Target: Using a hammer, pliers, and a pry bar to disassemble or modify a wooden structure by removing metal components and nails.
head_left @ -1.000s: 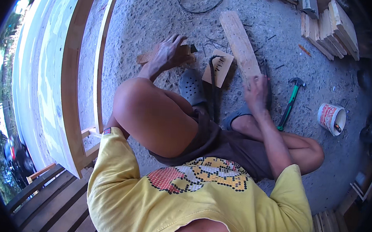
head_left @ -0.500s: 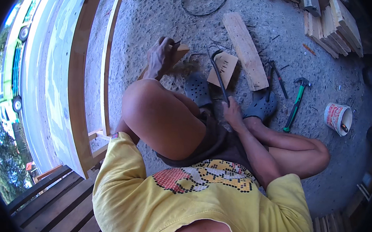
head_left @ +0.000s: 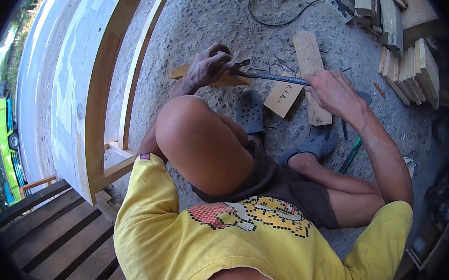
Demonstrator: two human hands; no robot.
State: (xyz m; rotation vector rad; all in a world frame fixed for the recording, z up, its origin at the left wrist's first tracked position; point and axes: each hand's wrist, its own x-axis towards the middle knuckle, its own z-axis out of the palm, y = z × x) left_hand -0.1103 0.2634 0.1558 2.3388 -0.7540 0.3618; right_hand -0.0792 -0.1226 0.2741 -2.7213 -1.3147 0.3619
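Observation:
My left hand (head_left: 207,68) is closed over a narrow piece of wood (head_left: 180,72) lying beyond my raised knee. My right hand (head_left: 337,93) grips a dark, ribbed pry bar (head_left: 278,78), held roughly level across the scene. The bar's hooked end reaches the wood beside my left fingertips; exactly what it touches is hidden. Below the bar lies a small flat wood offcut (head_left: 283,98) with handwriting on it. A longer board (head_left: 308,52) stretches away on the ground, partly behind my right hand.
A green-handled hammer (head_left: 351,155) lies right of my clogged foot (head_left: 310,146), partly behind my forearm. Stacked boards (head_left: 411,70) stand at far right, near a black cable (head_left: 279,24). A wooden frame (head_left: 101,79) rises along the left. Bent nails or wires (head_left: 279,60) lie scattered on the rough ground.
My right hand has swung up and away from my lap, bringing the pry bar from steep to nearly level, its hook now at the wood by my left hand. The view has also shifted.

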